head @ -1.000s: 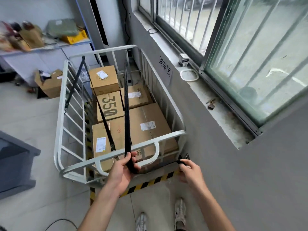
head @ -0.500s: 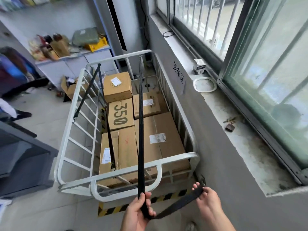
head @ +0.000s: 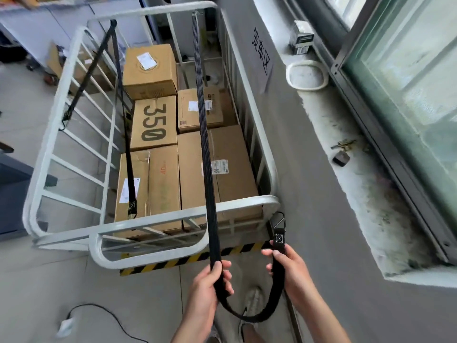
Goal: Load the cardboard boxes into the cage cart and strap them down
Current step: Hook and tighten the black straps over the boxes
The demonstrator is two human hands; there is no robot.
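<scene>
Head view is showing me standing at the near end of the cage cart [head: 173,216], holding a black strap [head: 205,134] in both hands. My left hand [head: 207,285] is curling round the strap just outside the cart's near rail, and from there the strap is running taut over the load to the cart's far top rail. My right hand [head: 294,271], off the cart's near right corner, is gripping the strap's free end below its metal hook [head: 279,222], which is pointing up just beside that corner. Between my hands the strap is sagging in a loop.

Cardboard boxes are lying packed inside the cart. One box [head: 153,122] is showing "350" in large dark digits, and the taller box [head: 148,68] behind it is carrying a white label too small to read. The near left box [head: 160,184] is bearing faint reddish print, of which I am reading only "40". A second strap [head: 123,115] is hanging down onto it. Right of the cart, a wall sign [head: 261,54] is reading "笼车区". Yellow-and-black tape [head: 188,259] is lining the floor under the cart's near end.
</scene>
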